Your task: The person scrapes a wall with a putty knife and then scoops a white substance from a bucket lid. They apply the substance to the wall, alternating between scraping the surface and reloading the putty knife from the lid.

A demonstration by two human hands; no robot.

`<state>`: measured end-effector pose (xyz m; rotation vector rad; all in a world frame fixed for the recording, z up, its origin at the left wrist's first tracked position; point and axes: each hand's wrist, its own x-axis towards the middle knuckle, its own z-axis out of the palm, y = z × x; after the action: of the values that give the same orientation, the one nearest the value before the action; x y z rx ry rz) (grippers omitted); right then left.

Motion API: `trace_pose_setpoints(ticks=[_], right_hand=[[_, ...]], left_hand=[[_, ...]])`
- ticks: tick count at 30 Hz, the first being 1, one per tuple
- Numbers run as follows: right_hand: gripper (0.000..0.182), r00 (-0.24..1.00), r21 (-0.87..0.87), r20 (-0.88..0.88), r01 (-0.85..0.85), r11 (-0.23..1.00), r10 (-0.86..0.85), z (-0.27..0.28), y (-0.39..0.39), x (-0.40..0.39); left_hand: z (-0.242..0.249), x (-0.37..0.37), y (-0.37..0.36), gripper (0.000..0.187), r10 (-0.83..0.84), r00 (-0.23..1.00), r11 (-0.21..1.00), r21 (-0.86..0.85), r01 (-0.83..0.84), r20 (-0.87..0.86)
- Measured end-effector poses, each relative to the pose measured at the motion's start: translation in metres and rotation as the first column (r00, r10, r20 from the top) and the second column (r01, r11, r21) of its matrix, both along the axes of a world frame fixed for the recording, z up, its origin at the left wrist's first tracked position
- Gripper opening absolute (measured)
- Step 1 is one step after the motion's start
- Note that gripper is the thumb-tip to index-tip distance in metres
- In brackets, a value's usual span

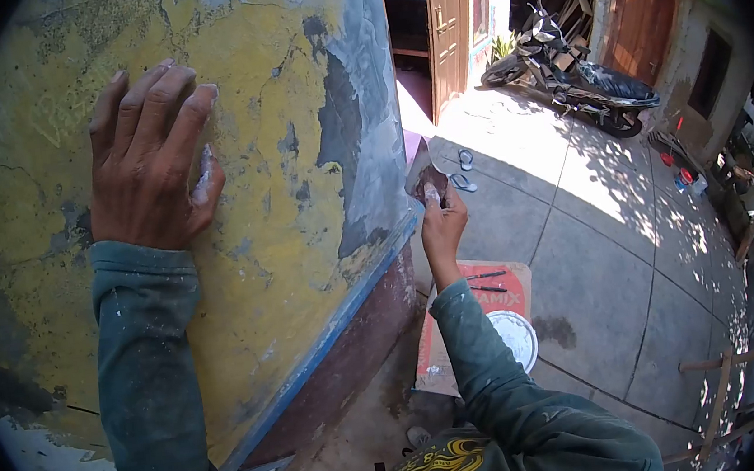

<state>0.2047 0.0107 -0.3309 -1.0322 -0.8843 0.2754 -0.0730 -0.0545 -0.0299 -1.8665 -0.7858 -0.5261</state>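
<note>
My left hand (pixel 151 153) rests on the yellow, peeling wall (pixel 260 247), its white-dusted fingers stretched out and slightly bent. In my right hand (pixel 444 229) is a putty knife (pixel 418 161) with a broad flat blade, held at the wall's outer corner. My thumb lies over the knife. Grey and pale bluish filler (pixel 371 82) covers the strip of wall along that corner. A blue painted band (pixel 330 317) runs below the yellow part.
A red and white sack (pixel 433 348) lies on the paving, with dark tools (pixel 488 281) and a round white lid or tub (pixel 514 336) on it. Slippers (pixel 463 182) lie beyond the corner. A motorbike (pixel 580 80) stands farther back, near a wooden door (pixel 638 20).
</note>
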Motion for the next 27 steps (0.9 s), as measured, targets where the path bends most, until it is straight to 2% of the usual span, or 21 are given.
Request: trace_pose_setpoints(ticks=[2, 5, 9, 12, 15, 17, 18, 19, 21, 22, 25, 26, 27], right_hand=[[0.027, 0.996, -0.075, 0.020, 0.084, 0.994, -0.083, -0.009, 0.027, 0.011], [0.025, 0.990, -0.107, 0.057, 0.133, 0.985, -0.128, 0.007, 0.033, 0.002], [0.025, 0.995, -0.092, 0.033, 0.102, 0.991, -0.099, 0.019, 0.042, -0.010], [0.026, 0.992, -0.072, 0.080, 0.106, 0.992, -0.100, 0.046, 0.027, -0.022], [0.031, 0.996, -0.027, 0.089, 0.025, 0.999, -0.023, 0.055, 0.014, -0.036], [0.034, 0.971, 0.086, 0.239, 0.002, 0.996, -0.022, 0.048, 0.002, -0.044], [0.040, 0.965, 0.045, 0.257, -0.055, 0.997, 0.042, 0.043, -0.006, -0.046], [0.040, 0.966, 0.047, 0.257, -0.051, 0.998, 0.038, 0.040, -0.010, -0.043], [0.038, 0.962, 0.142, 0.249, -0.151, 0.978, 0.112, 0.041, -0.015, -0.035], [0.035, 0.981, 0.184, 0.117, -0.172, 0.968, 0.152, 0.050, -0.012, -0.030], [0.036, 0.998, 0.141, 0.066, 0.008, 0.990, -0.017, 0.080, 0.006, -0.004], [0.036, 0.998, 0.149, 0.064, 0.013, 0.989, -0.023, 0.092, 0.012, -0.003], [0.033, 0.990, 0.100, 0.093, 0.092, 0.991, -0.101, 0.103, 0.017, -0.005]], left_hand=[[-0.001, -0.001, 0.001, 0.059, -0.019, 1.000, 1.000, 0.004, 0.019, 0.018], [0.000, -0.001, 0.001, 0.060, -0.017, 1.000, 1.000, -0.010, 0.017, 0.026], [-0.001, 0.001, 0.002, 0.057, -0.054, 0.998, 0.998, 0.010, 0.054, 0.039], [-0.001, 0.003, 0.002, 0.053, -0.073, 0.996, 0.997, 0.024, 0.072, 0.057], [-0.001, 0.002, 0.003, 0.054, -0.078, 0.995, 0.997, 0.021, 0.077, 0.056], [-0.003, 0.001, 0.004, 0.054, -0.088, 0.994, 0.996, 0.021, 0.087, 0.057], [-0.003, -0.001, 0.005, 0.057, -0.065, 0.997, 0.998, 0.009, 0.065, 0.042], [-0.002, -0.002, 0.004, 0.060, -0.042, 0.999, 0.999, 0.002, 0.042, 0.025], [-0.001, 0.000, 0.002, 0.060, -0.036, 0.999, 0.999, -0.002, 0.036, 0.030], [-0.001, 0.001, 0.001, 0.061, -0.029, 0.999, 0.999, -0.012, 0.030, 0.034], [-0.001, 0.000, 0.001, 0.060, -0.031, 0.999, 0.999, -0.012, 0.031, 0.031], [-0.001, 0.000, 0.001, 0.060, -0.036, 0.999, 0.999, -0.004, 0.036, 0.028], [-0.001, 0.000, 0.001, 0.060, -0.030, 0.999, 0.999, -0.010, 0.031, 0.027]])
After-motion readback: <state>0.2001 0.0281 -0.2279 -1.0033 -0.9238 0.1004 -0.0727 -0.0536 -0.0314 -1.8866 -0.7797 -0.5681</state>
